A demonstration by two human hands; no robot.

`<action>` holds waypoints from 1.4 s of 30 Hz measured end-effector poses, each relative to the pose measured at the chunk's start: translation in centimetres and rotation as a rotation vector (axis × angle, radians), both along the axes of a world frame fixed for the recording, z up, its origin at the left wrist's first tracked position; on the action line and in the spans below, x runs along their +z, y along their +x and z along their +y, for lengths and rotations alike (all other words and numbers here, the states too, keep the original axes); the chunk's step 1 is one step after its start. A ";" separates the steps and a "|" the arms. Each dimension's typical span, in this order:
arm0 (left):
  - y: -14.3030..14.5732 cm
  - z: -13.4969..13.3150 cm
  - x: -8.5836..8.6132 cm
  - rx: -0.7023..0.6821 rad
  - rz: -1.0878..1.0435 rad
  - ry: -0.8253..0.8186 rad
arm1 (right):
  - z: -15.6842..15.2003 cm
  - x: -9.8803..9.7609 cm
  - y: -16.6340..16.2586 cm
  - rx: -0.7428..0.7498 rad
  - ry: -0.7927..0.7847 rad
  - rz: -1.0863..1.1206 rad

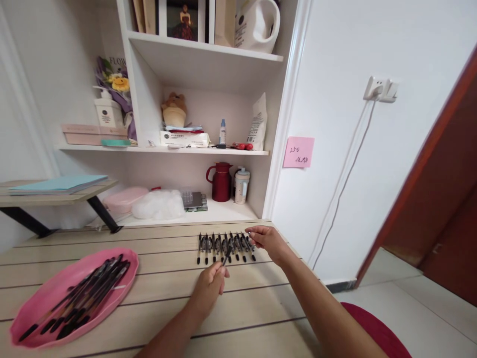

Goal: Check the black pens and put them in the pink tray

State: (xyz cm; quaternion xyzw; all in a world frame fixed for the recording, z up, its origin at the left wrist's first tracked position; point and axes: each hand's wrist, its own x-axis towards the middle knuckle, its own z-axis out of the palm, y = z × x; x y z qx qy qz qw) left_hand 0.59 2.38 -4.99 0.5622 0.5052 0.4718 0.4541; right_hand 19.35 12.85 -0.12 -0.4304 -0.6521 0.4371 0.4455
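My left hand (210,286) grips a dark pen (226,256), which slants up over a row of pens on the table. Beyond the right end of that row, my right hand (265,239) is closed in a pinch. Something small seems to be at its fingertips, too small to make out. The row of pens (206,251) lies side by side, with clear barrels, black lower ends and dark pieces between them. To the left, a pink tray (128,291) with a wavy rim holds several more dark pens (89,296).
Behind the wooden tabletop (156,298) stands a white shelf unit with a red jug (221,182), a pale cup (242,186) and a plastic bag (158,205). A small raised stand (74,196) bears blue paper. A red stool (372,328) is at lower right.
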 end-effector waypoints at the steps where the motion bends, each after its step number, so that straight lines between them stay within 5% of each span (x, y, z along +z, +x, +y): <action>1: -0.1 0.0 0.0 -0.003 0.020 0.005 | -0.5 0.6 -0.4 0.030 -0.006 0.039; 13: 0.0 -0.1 0.3 -0.050 0.163 0.040 | -2.3 2.3 -1.3 0.201 0.223 -0.192; 20: -0.1 -0.4 0.7 -0.088 0.238 0.092 | -2.8 2.5 -1.2 0.258 0.123 -0.221; 30: -0.1 -0.5 0.4 -0.103 0.197 0.109 | -3.4 2.7 -1.6 0.321 -0.119 0.033; 42: 0.0 -0.9 0.8 -0.064 0.164 0.135 | -4.0 2.6 -2.5 0.307 -0.154 0.095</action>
